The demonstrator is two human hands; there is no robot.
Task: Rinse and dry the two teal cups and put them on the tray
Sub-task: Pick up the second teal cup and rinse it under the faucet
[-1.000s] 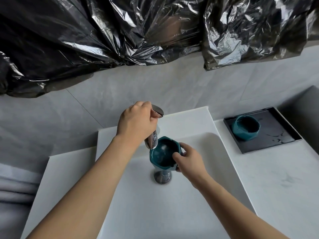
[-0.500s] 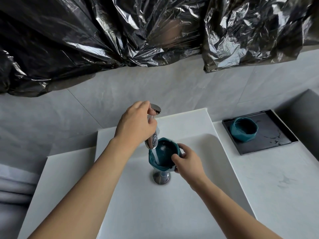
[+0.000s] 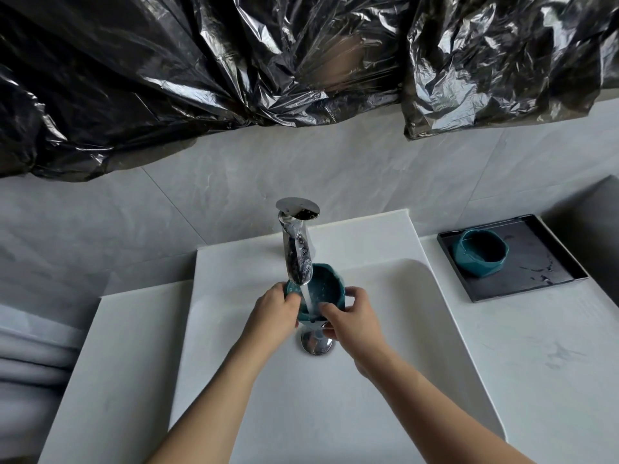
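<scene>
Both hands clamp the teal cup [image 3: 315, 293] under the running tap [image 3: 296, 252], left hand [image 3: 274, 313] at its nine o'clock, right hand [image 3: 351, 316] at four, while the tray [image 3: 549, 279] with the second cup [image 3: 482, 251] lies toward two o'clock, nearer the right hand.

Two bare forearms rise from the lower edge, with no sleeves on them. The left hand [image 3: 273, 314] and right hand [image 3: 351, 324] wear no gloves, rings, watch or bands. The fingers are slim, with short, plain nails.
</scene>
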